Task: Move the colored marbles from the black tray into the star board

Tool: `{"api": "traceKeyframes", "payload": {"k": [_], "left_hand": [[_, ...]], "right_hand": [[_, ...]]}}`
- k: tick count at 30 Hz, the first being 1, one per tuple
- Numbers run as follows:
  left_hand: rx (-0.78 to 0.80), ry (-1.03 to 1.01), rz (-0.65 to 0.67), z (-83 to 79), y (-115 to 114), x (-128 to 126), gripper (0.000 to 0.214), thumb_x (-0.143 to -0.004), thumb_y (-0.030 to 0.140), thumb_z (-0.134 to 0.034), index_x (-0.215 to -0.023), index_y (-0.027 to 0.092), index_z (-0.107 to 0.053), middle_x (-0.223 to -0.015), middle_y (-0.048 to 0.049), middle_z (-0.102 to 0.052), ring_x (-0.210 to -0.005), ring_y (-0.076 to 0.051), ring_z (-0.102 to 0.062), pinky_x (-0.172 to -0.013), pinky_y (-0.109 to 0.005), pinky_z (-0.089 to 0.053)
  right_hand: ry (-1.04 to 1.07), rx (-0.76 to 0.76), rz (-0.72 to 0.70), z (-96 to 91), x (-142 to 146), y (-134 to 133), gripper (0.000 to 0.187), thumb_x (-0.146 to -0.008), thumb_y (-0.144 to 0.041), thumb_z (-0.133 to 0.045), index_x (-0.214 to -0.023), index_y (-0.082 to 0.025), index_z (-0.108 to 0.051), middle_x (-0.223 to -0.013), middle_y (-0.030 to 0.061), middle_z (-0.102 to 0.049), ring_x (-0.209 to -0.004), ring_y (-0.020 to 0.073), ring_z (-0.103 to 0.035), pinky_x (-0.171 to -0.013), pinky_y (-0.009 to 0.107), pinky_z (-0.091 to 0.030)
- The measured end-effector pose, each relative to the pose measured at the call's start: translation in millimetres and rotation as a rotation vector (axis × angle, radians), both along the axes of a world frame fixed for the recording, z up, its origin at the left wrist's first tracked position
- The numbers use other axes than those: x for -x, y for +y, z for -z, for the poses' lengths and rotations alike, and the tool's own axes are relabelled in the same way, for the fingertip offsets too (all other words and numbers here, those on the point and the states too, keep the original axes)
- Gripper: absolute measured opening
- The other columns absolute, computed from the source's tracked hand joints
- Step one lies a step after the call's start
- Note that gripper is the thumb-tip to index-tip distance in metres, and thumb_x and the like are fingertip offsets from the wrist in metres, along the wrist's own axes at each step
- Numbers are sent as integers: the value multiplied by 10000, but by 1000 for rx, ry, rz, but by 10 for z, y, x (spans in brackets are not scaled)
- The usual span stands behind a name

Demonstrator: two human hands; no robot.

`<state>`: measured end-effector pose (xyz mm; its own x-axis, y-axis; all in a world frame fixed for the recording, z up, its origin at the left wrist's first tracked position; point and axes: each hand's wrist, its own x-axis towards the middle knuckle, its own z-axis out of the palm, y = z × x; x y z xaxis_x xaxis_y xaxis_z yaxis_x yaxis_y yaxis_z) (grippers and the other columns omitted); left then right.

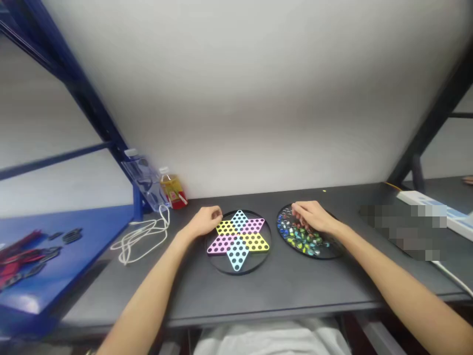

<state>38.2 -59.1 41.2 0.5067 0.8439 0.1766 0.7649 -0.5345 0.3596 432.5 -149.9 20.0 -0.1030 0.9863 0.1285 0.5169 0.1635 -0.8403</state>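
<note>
A round black Chinese checkers board with a six-pointed star in yellow, pink and light blue lies on the dark table. Its holes look bare. My left hand rests at the board's upper left rim, fingers curled in; whether it holds anything is hidden. To the right sits a round black tray filled with several coloured marbles. My right hand lies over the tray's far side, fingers bent down into the marbles.
A yellow drink bottle and a clear plastic holder stand at the back left, with a white cable coiled in front. Blue shelving flanks the left. A white device lies at right.
</note>
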Motion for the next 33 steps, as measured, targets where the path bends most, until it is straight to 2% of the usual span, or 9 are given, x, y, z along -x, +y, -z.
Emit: {"api": "traceKeyframes", "payload": {"k": [12, 18, 24, 28, 31, 33], "left_hand": [[-1, -11, -1, 4, 2, 5, 240, -802, 326, -496, -853, 163, -664, -705, -26, -638, -634, -153, -549, -596, -245, -397], [-8, 4, 16, -10, -10, 17, 233, -810, 321, -494, -847, 166, -664, -695, -24, -633, -618, -150, -545, -586, -246, -387], [-16, 2, 11, 9, 5, 30, 228, -809, 320, -498, -854, 169, -664, -691, -18, -631, -611, -148, -542, -585, -245, -387], [-14, 4, 20, 20, 18, 32, 226, -812, 319, -496, -853, 170, -662, -702, -21, -637, -615, -149, -548, -588, -248, -389], [-12, 2, 19, 13, 11, 25, 231, -812, 318, -494, -857, 169, -664, -700, -26, -641, -615, -153, -549, -585, -250, -389], [-15, 7, 25, 4, 0, 18, 233, -814, 319, -493, -858, 167, -664, -702, -28, -642, -621, -153, -551, -588, -250, -390]], "right_hand": [[-41, -32, -26, -40, 7, -16, 413, -914, -502, -411, -731, -177, -590, -574, 5, -590, -430, 130, -550, -443, 240, -434], [-142, -96, -38, -31, 6, -6, 369, -890, -474, -477, -686, -185, -585, -543, 2, -592, -465, 136, -546, -476, 240, -419], [-101, 12, -94, 15, 17, 12, 365, -887, -469, -472, -744, -177, -637, -626, 29, -655, -473, 146, -564, -442, 238, -400], [-166, -82, -25, 26, -22, 59, 343, -886, -423, -478, -738, -175, -662, -628, 31, -654, -532, 158, -572, -529, 260, -430], [-258, -212, 4, 47, -64, 109, 238, -856, -344, -530, -811, -189, -705, -763, 49, -698, -680, 192, -608, -667, 300, -458], [-288, -251, -36, 69, -79, 138, 204, -838, -291, -549, -886, -204, -727, -879, 60, -713, -782, 212, -622, -756, 325, -460]]}}
